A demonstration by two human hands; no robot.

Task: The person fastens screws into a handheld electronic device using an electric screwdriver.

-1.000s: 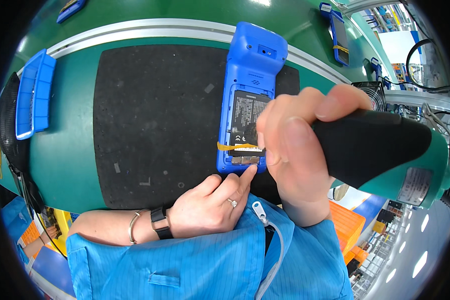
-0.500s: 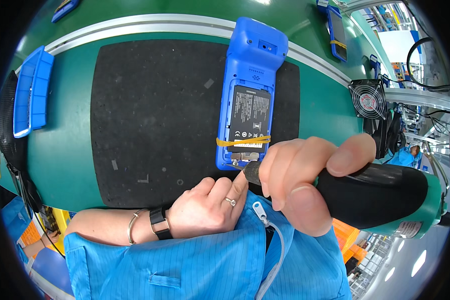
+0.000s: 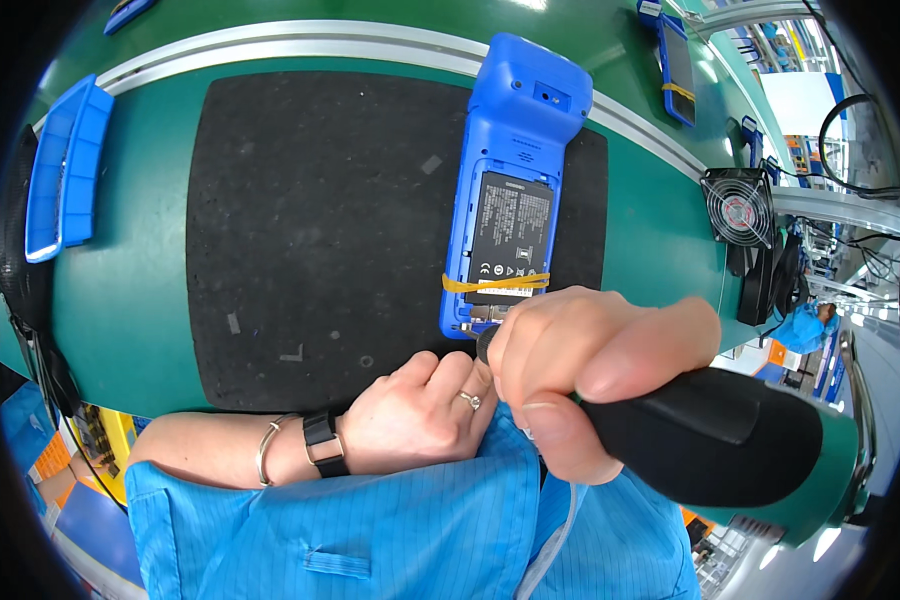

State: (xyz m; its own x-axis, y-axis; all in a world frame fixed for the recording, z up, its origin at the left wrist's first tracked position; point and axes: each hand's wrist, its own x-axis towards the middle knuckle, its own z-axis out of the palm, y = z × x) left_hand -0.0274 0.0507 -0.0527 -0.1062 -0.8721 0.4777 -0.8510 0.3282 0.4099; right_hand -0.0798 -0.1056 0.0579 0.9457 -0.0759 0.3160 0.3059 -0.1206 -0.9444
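Note:
A blue handheld device [image 3: 530, 140] lies back side up, its black battery [image 3: 511, 225] exposed and a yellow rubber band [image 3: 495, 284] around its lower part. My right hand [image 3: 595, 370] is wrapped around a green and black electric screwdriver [image 3: 715, 430], whose front end points at the device's lower edge. The driver tip shows only as a thin bit near the bottom corner; exact contact is hard to see. Just below that edge my left hand [image 3: 425, 410] is curled, its fingertips by the screwdriver's nose and partly hidden. Whatever it pinches, if anything, is hidden.
Under the device is a black mat [image 3: 320, 230] on the green bench. A blue bin [image 3: 65, 170] stands at far left. At right is a small fan [image 3: 738, 207]; another banded blue device [image 3: 676, 70] lies beyond the metal rail [image 3: 310, 35].
The screwdriver and my right hand have shifted left, and the tool's rear end has dropped lower. The device appears slightly further right in view. My left hand is nearly unchanged.

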